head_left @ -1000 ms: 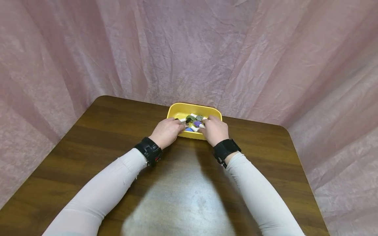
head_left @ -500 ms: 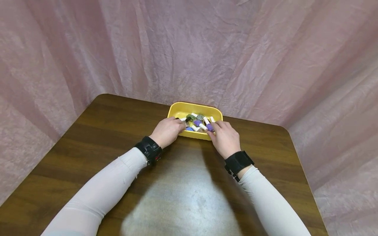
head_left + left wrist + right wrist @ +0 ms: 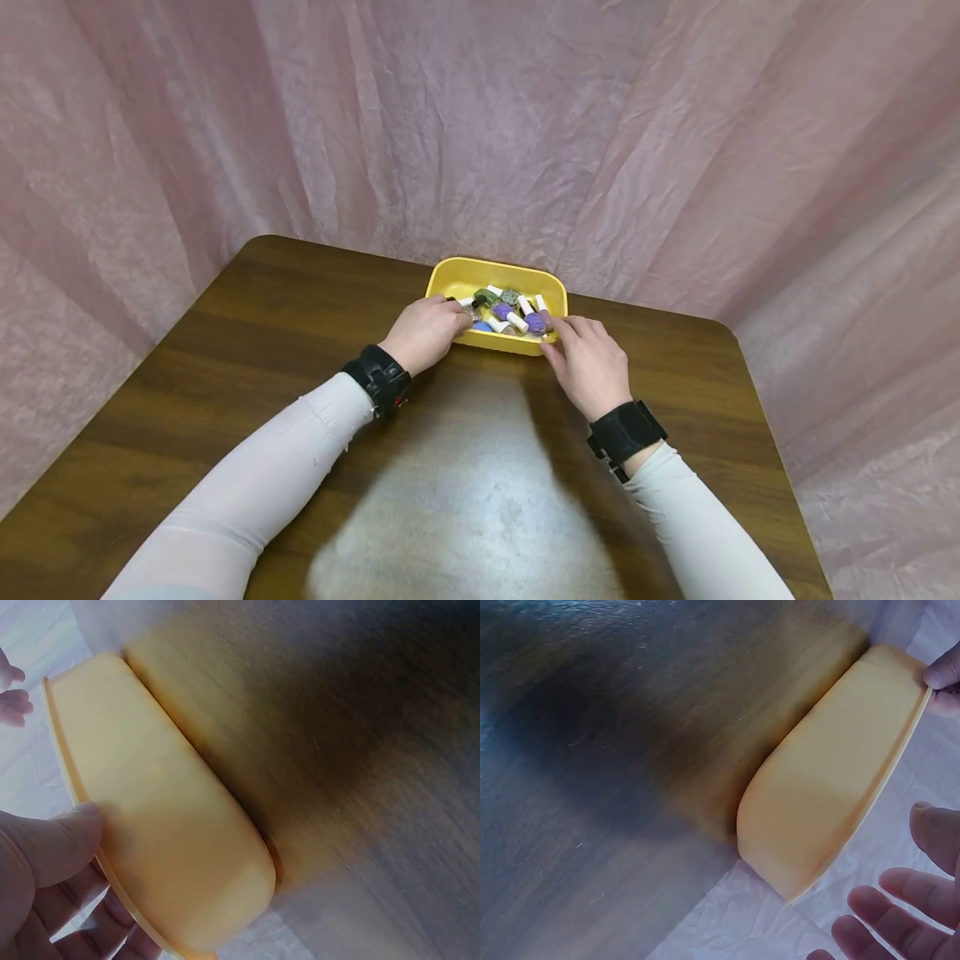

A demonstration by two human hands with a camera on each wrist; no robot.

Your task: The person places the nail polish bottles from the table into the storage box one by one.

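Observation:
A yellow plastic bin [image 3: 495, 343] stands near the table's back edge, with small nail polish bottles lying jumbled inside. Two bright purple ones [image 3: 534, 323] with white caps lie toward the right. A green bottle [image 3: 486, 297] and a speckled one [image 3: 510, 297] lie behind them, and a blue one [image 3: 482, 327] near the front wall. My left hand [image 3: 426, 333] grips the bin's front left rim, thumb [image 3: 75, 829] on the outer wall and fingers over the inside. By the front right corner is my right hand [image 3: 592, 362], its fingers [image 3: 896, 919] spread and holding nothing.
The brown wooden table [image 3: 660, 367] stretches around the bin, with a bright glare patch in front. A pink curtain [image 3: 480, 125] hangs close behind the bin and along the sides.
My right hand has come up out of the bin's right side and shifted right and toward me, uncovering the purple bottles. My left hand stays on the rim.

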